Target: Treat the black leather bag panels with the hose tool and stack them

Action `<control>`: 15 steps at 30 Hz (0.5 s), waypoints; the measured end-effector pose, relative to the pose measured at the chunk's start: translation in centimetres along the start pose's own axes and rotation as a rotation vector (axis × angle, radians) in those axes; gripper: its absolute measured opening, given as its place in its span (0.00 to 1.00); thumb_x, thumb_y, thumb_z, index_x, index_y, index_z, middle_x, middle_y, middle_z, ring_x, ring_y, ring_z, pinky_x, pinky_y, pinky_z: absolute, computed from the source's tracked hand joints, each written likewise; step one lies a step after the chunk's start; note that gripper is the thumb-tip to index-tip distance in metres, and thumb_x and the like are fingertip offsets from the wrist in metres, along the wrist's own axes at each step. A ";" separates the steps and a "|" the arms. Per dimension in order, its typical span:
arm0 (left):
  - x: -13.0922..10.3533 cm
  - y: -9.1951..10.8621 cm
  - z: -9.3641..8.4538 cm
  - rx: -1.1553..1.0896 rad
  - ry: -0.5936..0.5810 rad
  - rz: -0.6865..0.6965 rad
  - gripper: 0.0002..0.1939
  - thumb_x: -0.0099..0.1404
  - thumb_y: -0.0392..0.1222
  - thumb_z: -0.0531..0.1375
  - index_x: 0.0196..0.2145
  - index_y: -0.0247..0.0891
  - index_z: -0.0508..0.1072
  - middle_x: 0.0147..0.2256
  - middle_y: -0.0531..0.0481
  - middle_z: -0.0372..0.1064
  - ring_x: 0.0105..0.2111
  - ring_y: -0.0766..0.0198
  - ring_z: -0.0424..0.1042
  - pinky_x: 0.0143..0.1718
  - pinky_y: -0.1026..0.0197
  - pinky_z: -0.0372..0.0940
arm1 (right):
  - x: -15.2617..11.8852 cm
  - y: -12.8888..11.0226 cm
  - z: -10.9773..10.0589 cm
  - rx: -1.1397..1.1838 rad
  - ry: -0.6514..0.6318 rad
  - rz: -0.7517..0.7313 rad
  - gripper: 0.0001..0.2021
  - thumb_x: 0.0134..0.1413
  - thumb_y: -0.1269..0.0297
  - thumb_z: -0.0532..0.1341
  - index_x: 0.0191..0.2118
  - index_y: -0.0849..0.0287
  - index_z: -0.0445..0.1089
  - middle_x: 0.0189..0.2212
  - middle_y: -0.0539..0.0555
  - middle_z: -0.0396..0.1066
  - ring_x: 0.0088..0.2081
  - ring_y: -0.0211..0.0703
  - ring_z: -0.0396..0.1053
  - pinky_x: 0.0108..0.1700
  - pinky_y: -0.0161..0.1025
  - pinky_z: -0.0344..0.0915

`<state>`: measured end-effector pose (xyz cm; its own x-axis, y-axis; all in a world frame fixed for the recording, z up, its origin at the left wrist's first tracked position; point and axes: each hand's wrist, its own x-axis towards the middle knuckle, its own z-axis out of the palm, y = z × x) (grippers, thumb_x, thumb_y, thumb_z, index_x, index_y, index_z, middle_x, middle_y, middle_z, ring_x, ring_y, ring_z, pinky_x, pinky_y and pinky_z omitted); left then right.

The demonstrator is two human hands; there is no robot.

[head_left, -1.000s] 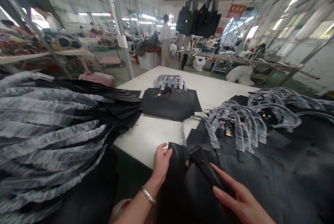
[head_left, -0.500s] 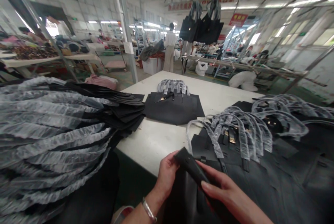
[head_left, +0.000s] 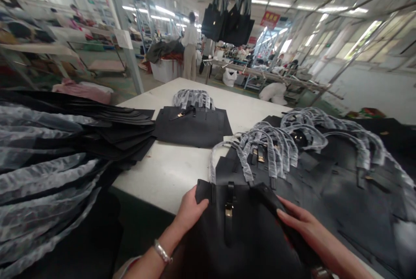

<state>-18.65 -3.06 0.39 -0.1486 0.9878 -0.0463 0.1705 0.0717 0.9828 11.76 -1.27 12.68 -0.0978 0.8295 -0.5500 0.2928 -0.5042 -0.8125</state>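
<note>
A black leather-like bag panel [head_left: 250, 231] hangs in front of me, with a short strap and a gold clasp [head_left: 229, 210] at its upper middle. My left hand [head_left: 191, 210] pinches its upper left corner, thumb on the front. On the other side, my right hand [head_left: 297, 218] is closed around its folded-over right edge [head_left: 271, 199]; the fingers behind are hidden. Just beyond the panel lies a pile of black bag panels [head_left: 224, 168] whose handles [head_left: 260, 140] are wrapped in clear plastic.
Another stack of black panels [head_left: 191, 127] lies on the white table [head_left: 172, 170]. At left is a large heap of plastic-wrapped handles [head_left: 42, 192]. Black bags [head_left: 227, 23] hang from a rail ahead. A metal post [head_left: 121, 32] rises beyond the table, and a person [head_left: 190, 47] stands further back.
The black panel was folded between both hands; now it is spread, its gold clasp showing. My left hand moved left, my right hand right. The view has turned slightly to the right.
</note>
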 end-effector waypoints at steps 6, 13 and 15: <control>0.4 0.2 0.4 0.123 -0.082 0.029 0.12 0.53 0.35 0.56 0.36 0.34 0.75 0.32 0.48 0.75 0.35 0.56 0.73 0.38 0.61 0.66 | 1.8 0.4 1.3 -0.029 -0.027 0.040 0.41 0.48 0.52 0.64 0.66 0.62 0.54 0.18 0.44 0.67 0.17 0.36 0.63 0.20 0.33 0.61; 0.4 0.2 0.0 0.053 -0.033 -0.055 0.12 0.51 0.34 0.58 0.35 0.34 0.75 0.33 0.47 0.75 0.36 0.55 0.73 0.40 0.58 0.66 | 3.5 -0.3 0.3 0.059 0.259 -0.211 0.43 0.44 0.50 0.67 0.65 0.60 0.55 0.19 0.44 0.70 0.19 0.38 0.65 0.22 0.33 0.63; 0.5 0.7 -0.5 -0.116 -0.016 -0.147 0.12 0.51 0.38 0.61 0.35 0.33 0.74 0.33 0.46 0.75 0.35 0.54 0.74 0.38 0.58 0.67 | 2.7 0.0 -1.2 0.086 0.331 -0.210 0.44 0.43 0.49 0.69 0.65 0.57 0.56 0.20 0.44 0.71 0.20 0.39 0.67 0.23 0.34 0.65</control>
<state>-19.11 -2.60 1.15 -0.1478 0.9700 -0.1932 0.0341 0.2002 0.9792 12.64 1.21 11.41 0.1685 0.9423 -0.2891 0.2171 -0.3216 -0.9217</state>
